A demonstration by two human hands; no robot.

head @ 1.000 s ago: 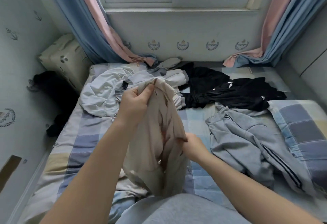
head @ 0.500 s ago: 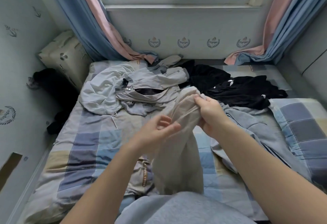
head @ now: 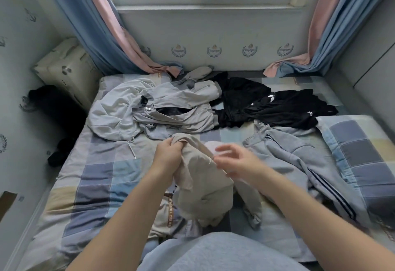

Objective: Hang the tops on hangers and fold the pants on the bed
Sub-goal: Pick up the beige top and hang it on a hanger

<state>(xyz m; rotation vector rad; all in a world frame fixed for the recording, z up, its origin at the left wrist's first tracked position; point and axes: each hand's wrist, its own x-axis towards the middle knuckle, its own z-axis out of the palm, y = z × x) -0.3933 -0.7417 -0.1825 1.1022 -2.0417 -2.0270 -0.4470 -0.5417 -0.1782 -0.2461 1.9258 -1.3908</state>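
Observation:
A beige garment (head: 201, 183) hangs bunched over the middle of the checked bed (head: 94, 176). My left hand (head: 168, 156) grips its top edge in a fist. My right hand (head: 237, 161) is blurred, fingers spread and loosely curved, touching the cloth's right side without a clear hold. Behind lie a light grey hooded top (head: 119, 112), a grey jacket (head: 181, 108) and black clothes (head: 273, 106). Grey pants with dark side stripes (head: 303, 163) lie to the right.
A checked pillow (head: 363, 155) sits at the right edge. A cream box (head: 66, 71) and dark items (head: 57, 108) fill the gap by the left wall. Blue and pink curtains (head: 102, 35) hang at both sides of the window.
My left hand has taken the garment's top edge. My right hand has let go of it and now hovers open at the cloth's side. The garment has dropped lower.

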